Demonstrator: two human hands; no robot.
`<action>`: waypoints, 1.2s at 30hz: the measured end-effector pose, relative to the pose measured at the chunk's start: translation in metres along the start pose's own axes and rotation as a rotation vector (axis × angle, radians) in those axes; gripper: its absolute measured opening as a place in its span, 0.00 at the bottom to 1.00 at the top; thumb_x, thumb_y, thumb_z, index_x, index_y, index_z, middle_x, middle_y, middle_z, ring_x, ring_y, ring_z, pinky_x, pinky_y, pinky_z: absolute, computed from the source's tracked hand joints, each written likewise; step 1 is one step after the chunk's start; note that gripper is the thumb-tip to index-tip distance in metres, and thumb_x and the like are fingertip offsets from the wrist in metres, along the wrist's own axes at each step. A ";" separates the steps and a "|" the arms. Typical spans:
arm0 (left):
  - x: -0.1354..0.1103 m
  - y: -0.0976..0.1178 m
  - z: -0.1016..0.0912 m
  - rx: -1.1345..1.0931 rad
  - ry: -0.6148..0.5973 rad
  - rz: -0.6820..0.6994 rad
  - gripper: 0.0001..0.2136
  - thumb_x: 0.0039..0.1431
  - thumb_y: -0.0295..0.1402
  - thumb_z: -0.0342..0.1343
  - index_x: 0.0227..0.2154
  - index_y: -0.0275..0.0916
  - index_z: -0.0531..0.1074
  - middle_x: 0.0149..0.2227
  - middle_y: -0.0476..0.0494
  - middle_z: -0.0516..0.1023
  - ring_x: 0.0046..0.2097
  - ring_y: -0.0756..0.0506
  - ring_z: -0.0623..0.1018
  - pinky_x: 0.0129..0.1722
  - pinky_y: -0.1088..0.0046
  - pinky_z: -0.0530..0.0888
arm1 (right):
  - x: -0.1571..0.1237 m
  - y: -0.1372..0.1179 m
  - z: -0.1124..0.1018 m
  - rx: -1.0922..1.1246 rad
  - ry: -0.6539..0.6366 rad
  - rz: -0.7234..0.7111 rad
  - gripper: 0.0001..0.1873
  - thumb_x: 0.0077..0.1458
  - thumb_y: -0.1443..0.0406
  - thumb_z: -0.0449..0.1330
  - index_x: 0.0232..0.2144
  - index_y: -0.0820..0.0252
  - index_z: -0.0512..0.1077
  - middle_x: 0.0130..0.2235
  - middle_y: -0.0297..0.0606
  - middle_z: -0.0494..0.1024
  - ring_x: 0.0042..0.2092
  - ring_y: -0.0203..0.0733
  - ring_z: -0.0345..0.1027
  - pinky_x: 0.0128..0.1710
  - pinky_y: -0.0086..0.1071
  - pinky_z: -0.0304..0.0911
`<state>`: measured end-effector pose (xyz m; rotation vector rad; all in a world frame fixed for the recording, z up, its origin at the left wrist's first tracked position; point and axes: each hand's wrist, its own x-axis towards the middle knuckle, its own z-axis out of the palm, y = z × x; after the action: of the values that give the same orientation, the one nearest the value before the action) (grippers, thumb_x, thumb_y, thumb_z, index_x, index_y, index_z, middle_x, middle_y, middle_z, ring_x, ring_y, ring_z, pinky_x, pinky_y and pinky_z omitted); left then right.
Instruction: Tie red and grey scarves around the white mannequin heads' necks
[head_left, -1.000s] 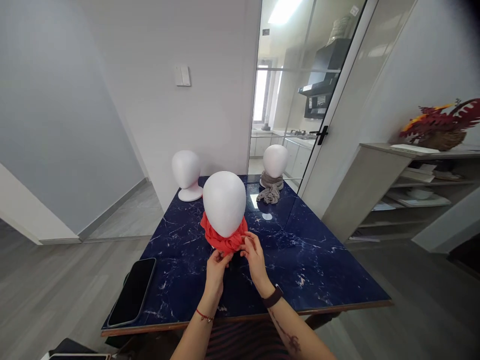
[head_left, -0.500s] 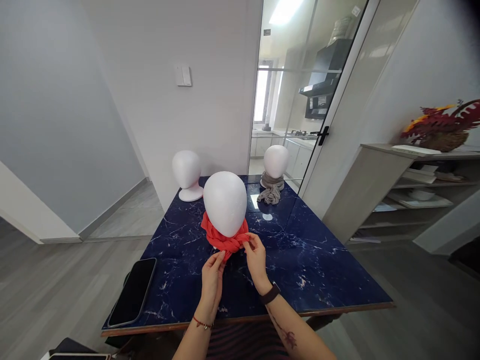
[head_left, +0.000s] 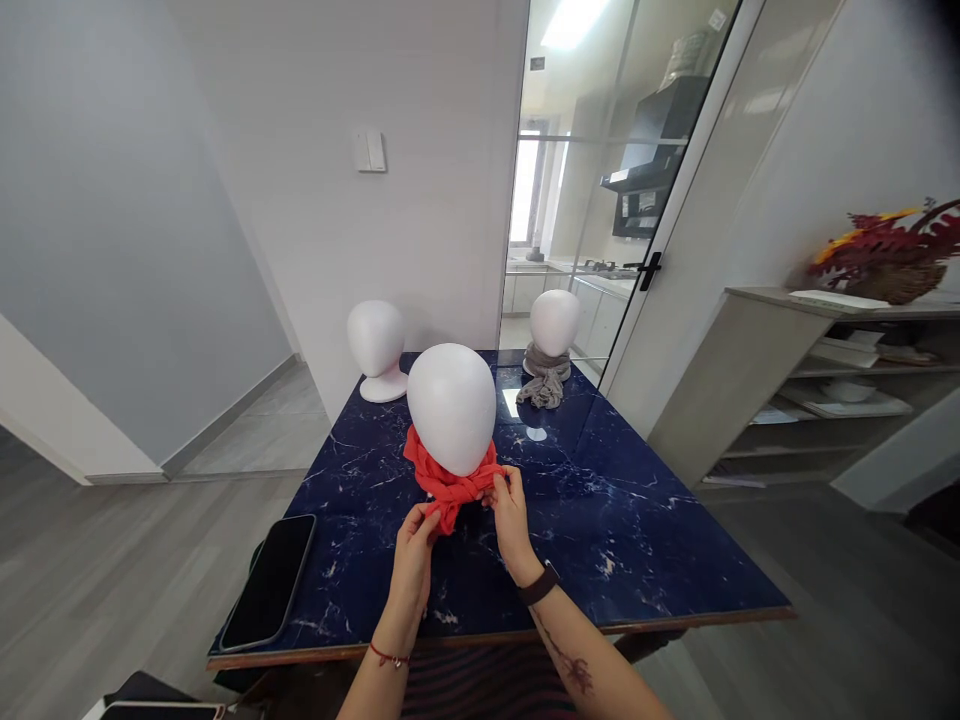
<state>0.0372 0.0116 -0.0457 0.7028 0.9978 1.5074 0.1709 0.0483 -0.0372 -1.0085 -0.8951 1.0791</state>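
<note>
left hand [head_left: 412, 540] stretched forward, pinched on red scarf [head_left: 448, 488] below white head [head_left: 452, 408]; right hand [head_left: 513, 520] angled inward, slightly higher, pinching scarf's other end.

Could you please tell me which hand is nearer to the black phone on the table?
Left. The left hand, pinching the red scarf, is to the right of the phone; the right hand, also holding it, is farther right.

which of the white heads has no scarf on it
The back-left head: its neck shows bare above the round base, whereas the front head wears a red scarf and the back-right head a grey scarf.
</note>
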 end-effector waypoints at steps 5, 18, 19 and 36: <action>0.005 0.002 -0.003 -0.151 0.074 0.007 0.12 0.41 0.36 0.65 0.27 0.38 0.70 0.30 0.50 0.74 0.33 0.52 0.72 0.36 0.76 0.69 | -0.001 0.001 -0.001 0.224 0.044 0.099 0.11 0.47 0.61 0.57 0.32 0.54 0.58 0.26 0.26 0.65 0.25 0.32 0.63 0.28 0.27 0.60; 0.021 0.010 -0.025 0.529 0.084 0.112 0.14 0.42 0.43 0.62 0.23 0.35 0.73 0.18 0.53 0.65 0.20 0.54 0.59 0.20 0.78 0.56 | 0.017 -0.007 -0.006 0.313 -0.011 0.037 0.12 0.46 0.60 0.62 0.33 0.61 0.71 0.32 0.34 0.73 0.31 0.32 0.66 0.35 0.29 0.63; 0.025 0.011 -0.028 0.594 0.122 0.155 0.13 0.42 0.42 0.61 0.21 0.36 0.72 0.17 0.53 0.65 0.21 0.53 0.59 0.21 0.77 0.56 | 0.022 -0.006 -0.008 0.326 0.019 0.029 0.12 0.46 0.60 0.62 0.33 0.62 0.71 0.33 0.35 0.73 0.31 0.32 0.66 0.36 0.29 0.63; 0.026 -0.017 -0.004 0.889 -0.197 0.201 0.10 0.50 0.32 0.46 0.28 0.35 0.72 0.30 0.43 0.75 0.33 0.46 0.73 0.37 0.70 0.68 | -0.046 0.029 -0.003 -0.466 -0.409 -0.129 0.07 0.55 0.68 0.50 0.32 0.59 0.67 0.31 0.34 0.71 0.33 0.37 0.65 0.36 0.30 0.59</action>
<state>0.0370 0.0362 -0.0645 1.5799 1.4754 1.0775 0.1551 0.0072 -0.0698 -1.1047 -1.5757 1.0037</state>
